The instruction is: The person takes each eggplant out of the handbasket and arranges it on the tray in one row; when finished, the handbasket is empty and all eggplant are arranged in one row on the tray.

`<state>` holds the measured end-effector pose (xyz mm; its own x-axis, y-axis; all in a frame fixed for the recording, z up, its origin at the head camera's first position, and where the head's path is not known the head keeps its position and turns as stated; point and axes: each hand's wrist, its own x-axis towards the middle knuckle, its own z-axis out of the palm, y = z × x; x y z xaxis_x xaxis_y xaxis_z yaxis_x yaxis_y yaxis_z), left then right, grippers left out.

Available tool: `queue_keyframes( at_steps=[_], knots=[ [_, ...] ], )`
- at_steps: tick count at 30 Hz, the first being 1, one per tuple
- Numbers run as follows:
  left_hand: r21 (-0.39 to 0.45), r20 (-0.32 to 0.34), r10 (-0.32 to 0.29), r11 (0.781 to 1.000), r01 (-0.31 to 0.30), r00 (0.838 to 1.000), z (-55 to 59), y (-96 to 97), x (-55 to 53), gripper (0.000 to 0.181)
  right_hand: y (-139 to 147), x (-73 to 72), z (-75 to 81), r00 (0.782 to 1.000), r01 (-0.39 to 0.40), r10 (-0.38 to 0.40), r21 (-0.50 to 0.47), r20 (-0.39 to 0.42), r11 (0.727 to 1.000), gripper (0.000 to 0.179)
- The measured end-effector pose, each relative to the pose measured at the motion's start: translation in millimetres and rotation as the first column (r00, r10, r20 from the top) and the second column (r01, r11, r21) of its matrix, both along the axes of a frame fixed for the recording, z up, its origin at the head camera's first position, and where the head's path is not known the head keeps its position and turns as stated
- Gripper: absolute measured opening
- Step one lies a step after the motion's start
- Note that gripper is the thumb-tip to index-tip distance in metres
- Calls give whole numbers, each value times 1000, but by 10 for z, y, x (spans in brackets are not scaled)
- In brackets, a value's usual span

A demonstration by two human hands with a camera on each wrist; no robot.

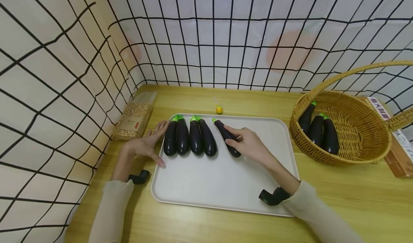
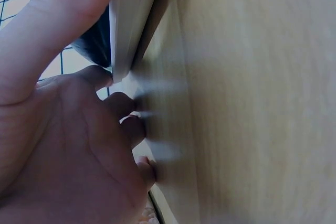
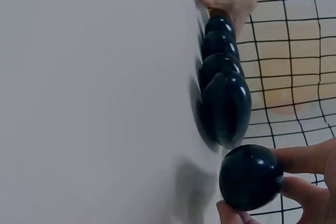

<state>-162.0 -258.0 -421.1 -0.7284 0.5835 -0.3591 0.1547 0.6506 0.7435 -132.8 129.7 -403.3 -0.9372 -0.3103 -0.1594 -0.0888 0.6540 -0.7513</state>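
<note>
My right hand (image 1: 249, 144) grips an eggplant (image 1: 222, 129) by its sides over the white tray (image 1: 203, 185). In the right wrist view, the rounded end of that eggplant (image 3: 249, 179) sits between thumb and fingers, with a shadow on the tray beside it. Several eggplants (image 1: 195, 137) lie side by side at the tray's upper left, green stems towards the back. My left hand (image 1: 145, 145) is spread at the tray's left edge, thumb on the rim and fingers straight. The left wrist view shows its fingertips (image 2: 134, 129) touching the table beside the tray wall.
To the right stands a wicker basket (image 1: 361, 128) with a tall handle and three eggplants (image 1: 316, 128). A long box (image 1: 400, 153) lies behind it. A bag of grains (image 1: 133, 120) sits left of the tray, a small yellow item (image 1: 219, 109) behind it. Black netting (image 1: 213, 44) encloses the table.
</note>
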Motion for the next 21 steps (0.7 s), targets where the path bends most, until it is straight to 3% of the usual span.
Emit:
queue_keyframes(
  at_steps=[7,16,21],
  knots=[
    [3,11,7,1000,-7,1000,1,9,-6,156,-127,-109,-67,999,-18,19,24,-31,1000,54],
    [-7,9,9,1000,-8,1000,-1,9,-6,156,-163,-143,-83,994,-111,111,124,3,986,58],
    [-22,3,11,1000,-11,1000,-14,14,-11,156,-170,-165,-64,991,-135,133,128,22,982,59]
  ],
)
